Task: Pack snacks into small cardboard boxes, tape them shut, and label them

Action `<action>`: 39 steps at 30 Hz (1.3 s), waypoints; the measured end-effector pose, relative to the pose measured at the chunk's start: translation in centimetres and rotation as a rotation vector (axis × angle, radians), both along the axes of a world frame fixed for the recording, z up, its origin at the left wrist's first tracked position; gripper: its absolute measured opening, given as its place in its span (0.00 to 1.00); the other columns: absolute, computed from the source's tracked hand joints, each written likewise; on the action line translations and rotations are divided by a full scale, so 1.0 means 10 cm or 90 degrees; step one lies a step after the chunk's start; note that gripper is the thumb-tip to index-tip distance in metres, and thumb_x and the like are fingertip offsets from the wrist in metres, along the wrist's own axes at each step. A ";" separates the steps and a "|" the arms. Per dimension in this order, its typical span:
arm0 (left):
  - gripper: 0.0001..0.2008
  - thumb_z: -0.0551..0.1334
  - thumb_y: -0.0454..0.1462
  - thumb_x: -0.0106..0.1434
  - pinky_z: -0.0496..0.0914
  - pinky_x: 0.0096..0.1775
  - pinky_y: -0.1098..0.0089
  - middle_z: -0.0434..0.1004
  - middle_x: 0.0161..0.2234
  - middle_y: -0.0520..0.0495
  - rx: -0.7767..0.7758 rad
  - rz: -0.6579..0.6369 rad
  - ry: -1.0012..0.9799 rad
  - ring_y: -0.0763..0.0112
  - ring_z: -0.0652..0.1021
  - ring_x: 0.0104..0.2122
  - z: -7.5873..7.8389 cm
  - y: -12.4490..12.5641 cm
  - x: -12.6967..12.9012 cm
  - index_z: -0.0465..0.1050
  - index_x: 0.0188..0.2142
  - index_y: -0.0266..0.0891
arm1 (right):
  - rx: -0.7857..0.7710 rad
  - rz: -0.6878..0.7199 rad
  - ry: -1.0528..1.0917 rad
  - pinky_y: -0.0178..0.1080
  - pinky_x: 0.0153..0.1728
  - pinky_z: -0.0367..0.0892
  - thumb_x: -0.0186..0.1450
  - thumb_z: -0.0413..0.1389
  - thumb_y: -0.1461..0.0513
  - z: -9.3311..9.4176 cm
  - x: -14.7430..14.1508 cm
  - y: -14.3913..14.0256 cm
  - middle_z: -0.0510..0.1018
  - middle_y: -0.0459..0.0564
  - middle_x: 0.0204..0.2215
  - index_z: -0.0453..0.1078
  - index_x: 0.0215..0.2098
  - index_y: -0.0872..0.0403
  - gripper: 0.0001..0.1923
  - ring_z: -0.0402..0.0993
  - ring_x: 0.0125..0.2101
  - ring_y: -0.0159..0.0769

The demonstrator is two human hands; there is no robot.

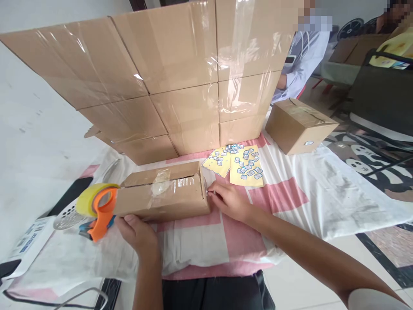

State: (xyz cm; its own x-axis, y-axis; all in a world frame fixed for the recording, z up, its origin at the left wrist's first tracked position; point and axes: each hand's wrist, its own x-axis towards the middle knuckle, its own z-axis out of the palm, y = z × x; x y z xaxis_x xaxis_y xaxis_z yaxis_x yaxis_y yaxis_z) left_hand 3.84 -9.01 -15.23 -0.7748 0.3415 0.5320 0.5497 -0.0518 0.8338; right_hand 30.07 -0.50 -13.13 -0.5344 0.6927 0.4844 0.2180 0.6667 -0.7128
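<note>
My left hand (pixel 137 234) grips the tape dispenser (pixel 98 209); my right hand (pixel 227 200) pinches tape at the end of the carton (pixel 164 193), frame centre. Stiff, probably light; best held by its 2 ends.

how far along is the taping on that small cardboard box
Done: clear tape already runs along part of the top seam of the small brown cardboard box. In hand: the left hand steadies the box beside the orange tape dispenser with its yellow roll, while the right hand presses at the box's right end. Left: the seam near that end looks slightly open.
</note>
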 end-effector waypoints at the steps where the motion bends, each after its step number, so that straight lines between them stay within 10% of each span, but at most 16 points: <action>1: 0.17 0.51 0.49 0.72 0.68 0.52 0.59 0.71 0.38 0.49 -0.001 0.001 0.000 0.63 0.73 0.41 0.00 0.00 0.00 0.68 0.43 0.39 | 0.005 -0.003 0.002 0.39 0.34 0.67 0.73 0.49 0.65 0.00 0.00 -0.01 0.75 0.48 0.35 0.66 0.40 0.50 0.06 0.73 0.33 0.36; 18: 0.15 0.52 0.45 0.72 0.68 0.53 0.59 0.75 0.44 0.45 -0.007 0.018 -0.001 0.62 0.75 0.45 0.00 0.02 -0.01 0.70 0.47 0.38 | -0.047 0.088 0.089 0.42 0.42 0.74 0.62 0.57 0.69 0.02 -0.03 -0.12 0.76 0.57 0.57 0.66 0.31 0.50 0.07 0.73 0.57 0.46; 26: 0.13 0.53 0.44 0.72 0.67 0.53 0.59 0.73 0.44 0.47 -0.029 0.018 -0.011 0.62 0.73 0.46 0.01 -0.01 -0.01 0.69 0.47 0.40 | 0.059 -0.153 0.092 0.48 0.44 0.67 0.62 0.50 0.67 0.29 0.55 0.44 0.77 0.52 0.34 0.60 0.27 0.50 0.07 0.74 0.40 0.45; 31: 0.12 0.53 0.43 0.72 0.66 0.54 0.60 0.72 0.43 0.48 -0.026 0.009 -0.024 0.64 0.72 0.45 0.04 -0.01 0.01 0.69 0.45 0.40 | 0.213 -0.361 -0.243 0.47 0.42 0.63 0.62 0.54 0.64 0.23 1.04 0.93 0.76 0.54 0.33 0.67 0.28 0.52 0.04 0.65 0.38 0.47; 39: 0.10 0.55 0.42 0.71 0.66 0.55 0.60 0.70 0.41 0.50 -0.007 -0.033 -0.052 0.65 0.72 0.43 0.08 -0.04 0.02 0.68 0.44 0.40 | 0.112 -0.183 -0.460 0.47 0.46 0.62 0.60 0.54 0.69 0.18 0.67 0.71 0.80 0.54 0.33 0.77 0.31 0.54 0.09 0.69 0.46 0.48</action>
